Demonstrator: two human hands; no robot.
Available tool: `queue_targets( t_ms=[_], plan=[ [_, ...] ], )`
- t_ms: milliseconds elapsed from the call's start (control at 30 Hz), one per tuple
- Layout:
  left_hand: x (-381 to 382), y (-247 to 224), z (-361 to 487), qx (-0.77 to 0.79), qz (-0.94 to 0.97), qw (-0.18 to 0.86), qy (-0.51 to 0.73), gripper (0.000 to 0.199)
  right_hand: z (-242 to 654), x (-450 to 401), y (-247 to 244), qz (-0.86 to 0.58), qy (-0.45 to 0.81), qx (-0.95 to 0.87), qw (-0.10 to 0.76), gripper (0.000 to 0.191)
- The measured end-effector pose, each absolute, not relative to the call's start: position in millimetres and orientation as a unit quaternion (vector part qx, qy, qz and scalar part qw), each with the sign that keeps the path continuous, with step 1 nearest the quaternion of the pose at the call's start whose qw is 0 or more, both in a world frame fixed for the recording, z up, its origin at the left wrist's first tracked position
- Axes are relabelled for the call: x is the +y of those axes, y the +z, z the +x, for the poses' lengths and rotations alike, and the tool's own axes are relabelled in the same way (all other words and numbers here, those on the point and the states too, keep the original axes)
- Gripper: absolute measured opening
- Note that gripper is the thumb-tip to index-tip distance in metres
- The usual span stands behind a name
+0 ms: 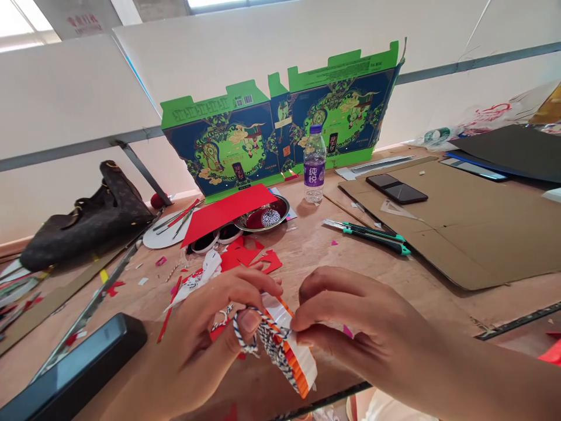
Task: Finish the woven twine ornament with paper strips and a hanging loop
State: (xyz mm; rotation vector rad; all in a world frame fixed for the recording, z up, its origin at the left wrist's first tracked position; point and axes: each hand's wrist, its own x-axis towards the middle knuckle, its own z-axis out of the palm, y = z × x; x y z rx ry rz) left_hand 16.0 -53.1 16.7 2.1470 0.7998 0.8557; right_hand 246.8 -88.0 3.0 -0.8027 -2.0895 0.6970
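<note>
Near the table's front edge, my left hand grips a small craft piece made of orange and white folded strips, with blue-and-white twisted cord along its side. A loop of the cord passes by my left thumb. On the right, my right hand pinches the cord against the piece's upper edge, its thumb and forefinger pressed together. Its fingertips are close to those of my left hand. Red paper scraps and a crumpled white piece lie just behind my left hand.
A metal bowl holds a patterned ball, with red card across its rim. Behind stand a bottle and a printed box. Right are a cutter, cardboard and a phone; left, a dark bag and black object.
</note>
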Motion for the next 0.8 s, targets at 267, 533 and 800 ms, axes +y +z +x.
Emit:
queue_targets(
  t_ms=[267,533,800],
  plan=[
    [-52,23,15,0.273,0.858,0.316,0.299,0.009,248,-87,0,-0.329,0.276,-0.811,0.396,0.011],
    [-54,23,15,0.276,0.880,0.275,0.273,0.007,247,-87,5,-0.299,0.252,-0.825,0.408,0.013],
    [-52,24,6,0.295,0.834,0.357,0.300,0.032,248,-92,5,-0.271,0.179,-0.856,0.403,0.018]
  ],
)
